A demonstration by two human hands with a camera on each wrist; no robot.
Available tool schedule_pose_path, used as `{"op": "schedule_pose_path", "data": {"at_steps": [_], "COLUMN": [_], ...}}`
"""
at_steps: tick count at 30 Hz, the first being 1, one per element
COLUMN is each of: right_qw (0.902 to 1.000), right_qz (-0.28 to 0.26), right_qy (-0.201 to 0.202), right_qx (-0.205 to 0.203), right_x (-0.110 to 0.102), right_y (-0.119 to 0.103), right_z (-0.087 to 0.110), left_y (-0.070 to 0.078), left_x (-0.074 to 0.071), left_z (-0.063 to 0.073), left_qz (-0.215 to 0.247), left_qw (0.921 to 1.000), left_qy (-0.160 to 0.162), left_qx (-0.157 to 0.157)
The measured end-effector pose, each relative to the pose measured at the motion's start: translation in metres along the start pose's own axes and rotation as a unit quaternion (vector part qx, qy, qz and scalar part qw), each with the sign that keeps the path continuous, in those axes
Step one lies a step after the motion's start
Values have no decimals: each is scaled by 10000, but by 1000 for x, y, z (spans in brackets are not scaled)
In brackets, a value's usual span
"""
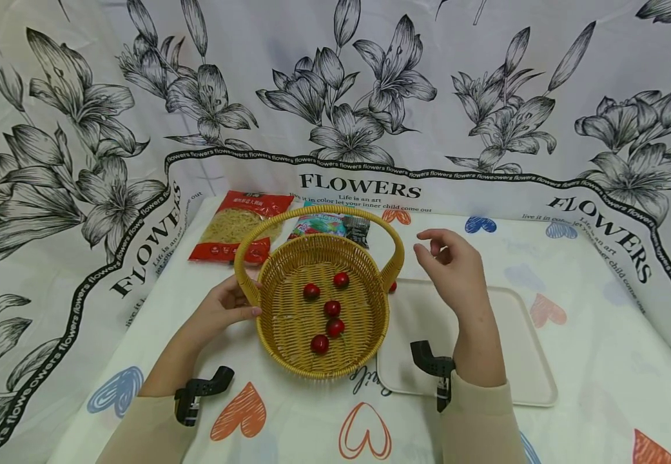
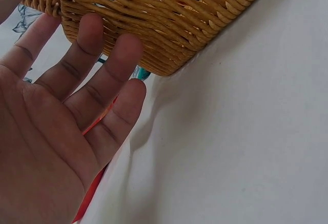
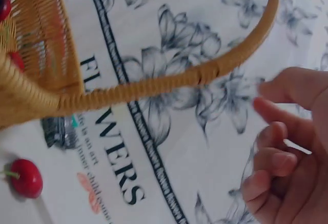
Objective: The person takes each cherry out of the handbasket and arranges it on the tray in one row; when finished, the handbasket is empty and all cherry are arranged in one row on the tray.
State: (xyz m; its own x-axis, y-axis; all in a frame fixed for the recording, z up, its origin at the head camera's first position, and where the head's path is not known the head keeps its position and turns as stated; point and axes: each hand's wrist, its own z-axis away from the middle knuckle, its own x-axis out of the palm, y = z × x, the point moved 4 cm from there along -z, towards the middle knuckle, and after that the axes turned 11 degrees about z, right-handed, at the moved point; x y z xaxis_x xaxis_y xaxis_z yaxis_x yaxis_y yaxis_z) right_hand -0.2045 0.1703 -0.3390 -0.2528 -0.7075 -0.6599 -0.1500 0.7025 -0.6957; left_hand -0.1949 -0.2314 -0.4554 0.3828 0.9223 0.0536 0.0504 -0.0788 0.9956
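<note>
A round yellow wicker basket [image 1: 323, 367] with a tall arched handle [image 1: 319, 210] holds several dark red cherries [image 1: 320, 343]. My left hand [image 1: 227, 308] grips its left side at the foot of the handle, thumb at the rim and fingers against the outer weave. In the left wrist view, those fingertips [image 2: 128, 49] lie along the basket's side. To the right of the basket and above the tray, my right hand [image 1: 454, 267] is raised with loosely curled fingers and nothing in them. One more cherry [image 3: 26, 178] with a stem lies outside the basket, just past its right side.
A pale rectangular tray [image 1: 535, 348] lies right of the basket, under the right forearm. Behind the basket are a red bag of pasta [image 1: 236, 225] and a small colourful packet [image 1: 320, 223] with a dark end. A flower-printed cloth [image 1: 347, 96] hangs at the back.
</note>
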Motion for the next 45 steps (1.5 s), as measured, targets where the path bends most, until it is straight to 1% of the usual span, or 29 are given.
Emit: {"op": "schedule_pose_path", "data": {"at_steps": [2,4,6,9,13,16,19,22,26,29,32,35,38,40,42,45], "right_qw": [9983,9943,9905,9836,9733,9672,9605,9541,9420,9340,9267,9178,9051,8962,8883,8784], "right_qz": [-408,-780,-991,-1208,-1235,-1149,-1053,-948,-813,-515,-30,512,1183,1627,2005,2415], "right_qy": [390,646,708,542,152,-260,-815,-1434,-2153,-2552,-2911,-3316,-3670,-3773,-3761,-3690], "right_qx": [-133,-342,-643,-1220,-1927,-2250,-2445,-2452,-2442,-2448,-2377,-2123,-1792,-1672,-1711,-1841], "right_x": [-6,-10,-13,-16,-16,-8,6,25,48,65,83,98,110,117,123,131], "right_y": [-10,-21,-34,-62,-93,-100,-97,-87,-78,-71,-62,-55,-47,-44,-43,-44], "right_z": [5,10,15,26,38,42,41,39,37,35,33,34,36,38,40,44], "left_y": [0,0,0,0,0,1,2,2,2,2,0,0,0,1,1,0], "left_x": [0,0,0,-1,-1,0,0,0,0,-1,-1,-1,0,0,0,-1], "left_z": [0,0,0,0,0,1,1,1,1,1,0,-1,-1,-1,-1,-1], "left_qz": [-15,-14,-12,17,34,31,40,48,19,-12,1,25,-9,-23,-18,-1], "left_qw": [10000,10000,10000,10000,9999,9999,9999,9999,9999,10000,10000,10000,10000,10000,10000,10000], "left_qy": [-18,-39,-49,-58,-84,-105,-113,-115,-86,-51,-56,-70,-17,13,48,63], "left_qx": [14,30,45,49,52,60,65,78,72,48,38,22,-17,-23,-40,-65]}}
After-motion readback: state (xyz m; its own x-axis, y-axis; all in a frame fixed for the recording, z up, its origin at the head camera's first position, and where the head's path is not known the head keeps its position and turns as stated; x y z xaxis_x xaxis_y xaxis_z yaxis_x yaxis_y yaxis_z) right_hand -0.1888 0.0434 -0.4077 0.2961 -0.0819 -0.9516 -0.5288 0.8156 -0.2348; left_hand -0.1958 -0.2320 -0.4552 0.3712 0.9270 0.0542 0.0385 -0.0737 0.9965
